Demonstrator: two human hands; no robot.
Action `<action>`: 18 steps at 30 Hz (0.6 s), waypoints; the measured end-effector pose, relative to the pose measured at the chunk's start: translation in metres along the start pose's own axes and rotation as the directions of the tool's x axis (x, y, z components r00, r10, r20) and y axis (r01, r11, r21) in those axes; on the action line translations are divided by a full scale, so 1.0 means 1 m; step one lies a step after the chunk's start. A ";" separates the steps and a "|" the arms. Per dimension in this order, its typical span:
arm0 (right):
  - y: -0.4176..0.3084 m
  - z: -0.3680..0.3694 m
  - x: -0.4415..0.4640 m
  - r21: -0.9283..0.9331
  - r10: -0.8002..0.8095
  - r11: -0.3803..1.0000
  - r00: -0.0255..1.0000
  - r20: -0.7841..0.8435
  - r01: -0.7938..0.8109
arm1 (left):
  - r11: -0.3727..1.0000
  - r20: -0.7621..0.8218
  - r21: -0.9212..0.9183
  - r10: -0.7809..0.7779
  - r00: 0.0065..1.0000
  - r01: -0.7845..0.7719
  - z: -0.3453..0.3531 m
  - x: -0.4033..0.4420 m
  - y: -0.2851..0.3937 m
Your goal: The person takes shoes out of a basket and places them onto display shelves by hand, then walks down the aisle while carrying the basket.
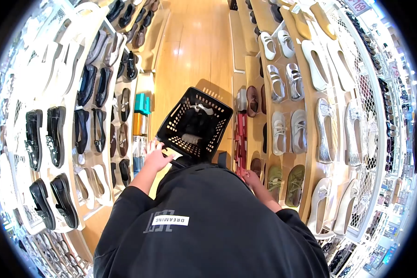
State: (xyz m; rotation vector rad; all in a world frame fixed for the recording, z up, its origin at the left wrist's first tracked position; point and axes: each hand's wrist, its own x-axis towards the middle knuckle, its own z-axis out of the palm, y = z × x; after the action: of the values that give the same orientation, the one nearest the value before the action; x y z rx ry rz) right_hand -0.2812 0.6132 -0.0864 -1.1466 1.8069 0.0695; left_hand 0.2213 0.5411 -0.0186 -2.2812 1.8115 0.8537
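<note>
A black plastic basket (222,113) with slotted walls is in front of my body, tilted, with dark items and something light-coloured inside. My left hand (156,156) is at the basket's near left corner, its fingers over the rim and around a dark handle part. Low at my right side is my right hand (251,178), beside the black garment and close to the red boxes (240,139); its fingers look curled, and what they hold, if anything, is hidden.
Shoe shelves line both sides of a wooden-floored aisle (192,41). Black loafers (55,134) are on the left rack; white and silver flats (325,129) and green shoes (295,185) on the right. A teal box (142,104) stands low at the left.
</note>
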 end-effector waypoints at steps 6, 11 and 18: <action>0.030 0.012 -0.013 -0.016 -0.019 1.000 0.999 -0.027 0.018 | 0.996 0.195 -0.016 0.084 0.977 -0.082 -0.014 -0.003 0.002; 0.049 0.018 -0.016 0.089 -0.043 0.995 0.999 -0.011 0.044 | 0.989 0.262 -0.059 0.146 0.954 -0.135 -0.013 0.012 -0.010; 0.035 0.004 -0.028 0.111 -0.051 0.993 0.999 0.007 0.050 | 0.988 0.235 -0.094 0.144 0.961 -0.125 -0.012 0.013 -0.011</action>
State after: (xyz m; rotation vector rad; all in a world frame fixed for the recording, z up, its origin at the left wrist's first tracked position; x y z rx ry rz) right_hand -0.3008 0.6535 -0.0822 -1.1110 1.7499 -0.0538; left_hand 0.2374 0.5282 -0.0177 -2.0087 1.8686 1.1871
